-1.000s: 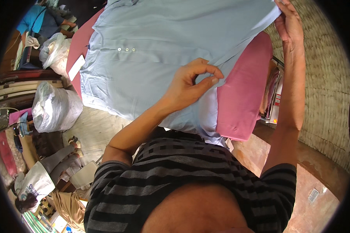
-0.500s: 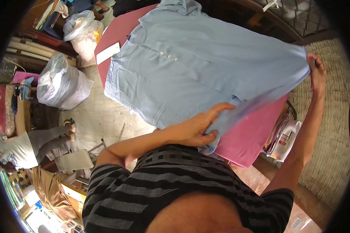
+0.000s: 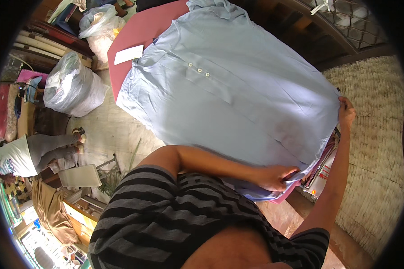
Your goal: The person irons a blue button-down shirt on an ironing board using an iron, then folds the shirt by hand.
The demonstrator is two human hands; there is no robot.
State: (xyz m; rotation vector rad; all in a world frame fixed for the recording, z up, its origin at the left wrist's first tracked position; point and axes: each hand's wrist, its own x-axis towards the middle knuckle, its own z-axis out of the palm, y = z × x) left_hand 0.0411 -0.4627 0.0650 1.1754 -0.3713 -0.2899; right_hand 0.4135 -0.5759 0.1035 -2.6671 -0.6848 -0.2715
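Observation:
A light blue shirt (image 3: 238,98) with a short button placket lies spread over a pink-covered ironing board (image 3: 125,38). At its near hem, my left hand (image 3: 274,177) is closed on the cloth, thumb and fingers pinching the edge. My right hand (image 3: 347,114) grips the hem's far right corner. Between the two hands the hem runs fairly straight, hiding most of the board's near end. A white paper tag (image 3: 129,54) lies by the neckline at the upper left.
An iron (image 3: 319,179) with a lit orange light stands at the board's right end, partly behind my right forearm. Plastic bags (image 3: 72,85) stuffed with cloth sit on the floor at left. Another person (image 3: 18,154) stands at far left near a folding stool (image 3: 81,175).
My left hand has moved right and toward me with the hem. My right hand has come down and nearer. The shirt now lies flatter, covering the pink area seen before.

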